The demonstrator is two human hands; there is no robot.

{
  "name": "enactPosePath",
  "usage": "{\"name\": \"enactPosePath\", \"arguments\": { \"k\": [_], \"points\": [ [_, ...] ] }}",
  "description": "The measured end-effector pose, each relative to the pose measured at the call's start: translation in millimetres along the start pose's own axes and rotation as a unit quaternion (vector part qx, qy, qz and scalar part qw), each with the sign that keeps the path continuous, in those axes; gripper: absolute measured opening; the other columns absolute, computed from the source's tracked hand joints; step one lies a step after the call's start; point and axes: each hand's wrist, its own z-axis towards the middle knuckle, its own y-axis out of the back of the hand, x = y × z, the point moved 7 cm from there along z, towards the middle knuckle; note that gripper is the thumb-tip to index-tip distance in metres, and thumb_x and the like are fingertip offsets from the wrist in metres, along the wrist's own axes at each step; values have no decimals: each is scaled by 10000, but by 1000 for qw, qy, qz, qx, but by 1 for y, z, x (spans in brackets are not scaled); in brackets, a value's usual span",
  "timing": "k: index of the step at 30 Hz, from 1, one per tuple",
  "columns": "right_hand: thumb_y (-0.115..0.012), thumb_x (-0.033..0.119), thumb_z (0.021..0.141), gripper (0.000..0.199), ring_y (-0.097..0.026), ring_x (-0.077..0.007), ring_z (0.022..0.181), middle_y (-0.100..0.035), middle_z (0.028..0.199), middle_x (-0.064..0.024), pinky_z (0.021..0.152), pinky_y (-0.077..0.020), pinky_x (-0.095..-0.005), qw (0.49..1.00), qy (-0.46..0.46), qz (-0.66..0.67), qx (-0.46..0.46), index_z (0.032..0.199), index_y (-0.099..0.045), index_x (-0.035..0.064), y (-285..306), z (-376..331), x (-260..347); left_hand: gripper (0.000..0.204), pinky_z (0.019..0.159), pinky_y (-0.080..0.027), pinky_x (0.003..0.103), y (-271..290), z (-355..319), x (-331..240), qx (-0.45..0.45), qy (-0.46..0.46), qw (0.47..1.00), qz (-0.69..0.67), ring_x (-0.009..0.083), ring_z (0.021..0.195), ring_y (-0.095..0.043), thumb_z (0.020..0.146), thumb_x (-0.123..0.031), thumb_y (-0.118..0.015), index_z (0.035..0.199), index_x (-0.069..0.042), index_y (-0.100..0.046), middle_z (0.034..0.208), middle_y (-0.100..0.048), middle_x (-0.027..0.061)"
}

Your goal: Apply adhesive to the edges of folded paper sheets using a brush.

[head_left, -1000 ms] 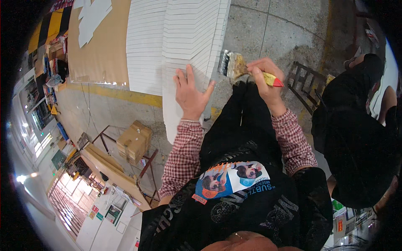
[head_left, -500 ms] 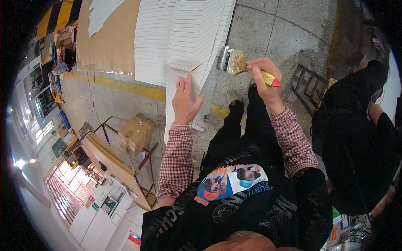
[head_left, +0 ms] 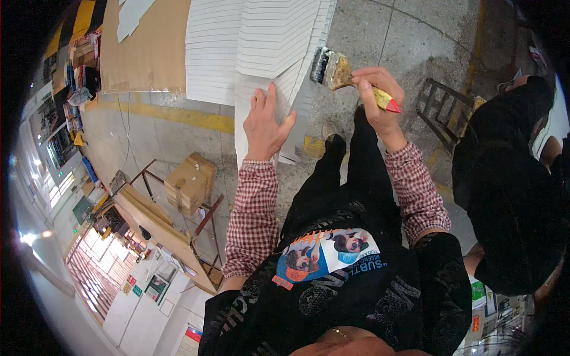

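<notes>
My left hand (head_left: 267, 126) lies palm down with fingers spread on a stack of white paper sheets (head_left: 274, 37). The sheets overlap in a stepped fan, each showing a narrow strip with a thin dark edge. In my right hand (head_left: 380, 104) is a flat paintbrush (head_left: 339, 72) with a yellow, red-tipped handle, gripped between thumb and fingers. Its dark, wet-looking bristles point left, close beside the right edge of the sheets. Whether they touch the paper I cannot tell.
Left of the sheets is a brown cardboard surface (head_left: 144, 53) with torn white paper on it. A cardboard box (head_left: 191, 183) and a metal frame stand lower left. At right, a person in black (head_left: 504, 190) is close to me, near a dark metal rack (head_left: 439, 113).
The sheets, my left hand and the brush sit slightly farther away, partly because the whole view has shifted. My right hand still grips the brush.
</notes>
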Motion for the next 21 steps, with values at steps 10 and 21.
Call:
{"name": "enactPosePath", "arguments": {
  "k": [10, 21],
  "points": [
    [-574, 60, 820, 115, -623, -200, 755, -656, 818, -119, 678, -488, -300, 1000, -14, -18, -11, 755, -636, -12, 23, -37, 19, 1051, 1083, -185, 561, -49, -28, -10, -135, 113, 983, 58, 519, 1355, -108, 683, -381, -769, 1464, -34, -157, 1468, -96, 342],
    [-580, 37, 819, 92, -616, -193, 770, -652, 813, -110, 683, -482, -295, 999, 15, 12, -29, 762, -630, -14, 11, -46, 9, 918, 1037, -319, 489, -21, -27, 3, -47, -44, 998, 23, 514, 1286, -300, 685, -310, -697, 1440, -32, -254, 1398, -273, 363]
  ]
}}
